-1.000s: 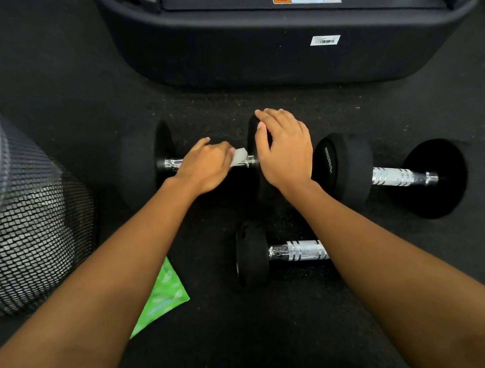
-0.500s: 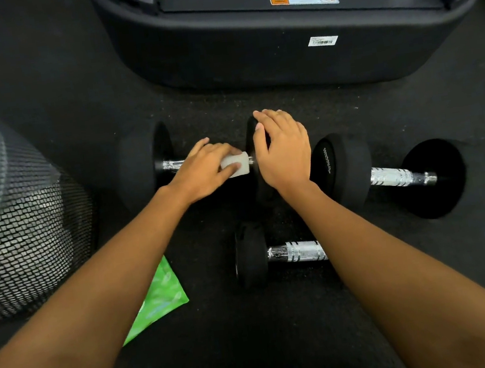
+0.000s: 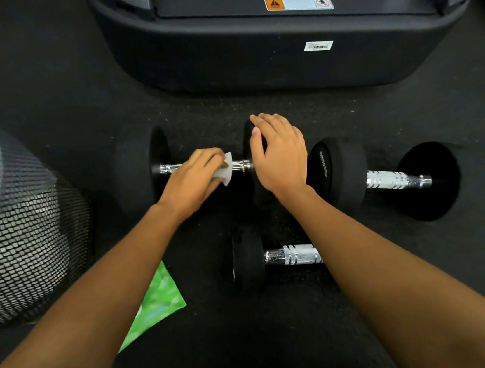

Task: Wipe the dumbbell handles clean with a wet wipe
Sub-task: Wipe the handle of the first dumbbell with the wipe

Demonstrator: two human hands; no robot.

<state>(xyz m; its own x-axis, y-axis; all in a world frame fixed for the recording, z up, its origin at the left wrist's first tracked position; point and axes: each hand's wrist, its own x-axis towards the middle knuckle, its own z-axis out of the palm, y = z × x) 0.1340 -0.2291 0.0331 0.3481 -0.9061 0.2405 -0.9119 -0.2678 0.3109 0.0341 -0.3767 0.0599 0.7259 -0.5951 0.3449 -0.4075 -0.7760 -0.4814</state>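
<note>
White and crumpled, the wet wipe (image 3: 226, 170) is bunched against the chrome handle (image 3: 241, 165) of the dumbbell (image 3: 137, 172) that lies just above the middle of the frame, on the black rubber floor (image 3: 255, 350). The left hand (image 3: 193, 179) has its fingers curled round the wipe and holds it onto the bar. A corner of the wipe sticks out to the right from under the fingers. A short shiny stretch of bar shows on either side of that hand. The right hand (image 3: 280, 154) lies over the top of this dumbbell's right-hand weight, with its fingers fairly straight and close together. Its thumb runs down the side facing the bar, and it grips nothing. The other round black weight stands at the left end of the bar.

Just to the right lies a second dumbbell (image 3: 396, 180), its ridged silver handle in plain sight. Whether its near weight touches the one under the right hand, I cannot tell. A third dumbbell (image 3: 293, 255) lies lower, below centre; the right forearm crosses it and hides its right end.

Toward the lower left, a green packet (image 3: 158, 304) lies flat on the floor, partly under the left forearm. A black mesh basket (image 3: 29, 246) stands at the left edge. Across the top of the frame runs the dark rounded base of a large machine (image 3: 250, 60). It has an orange-and-white warning label (image 3: 298, 3) on its upper ledge and a small white barcode sticker (image 3: 318, 46) on its front.
</note>
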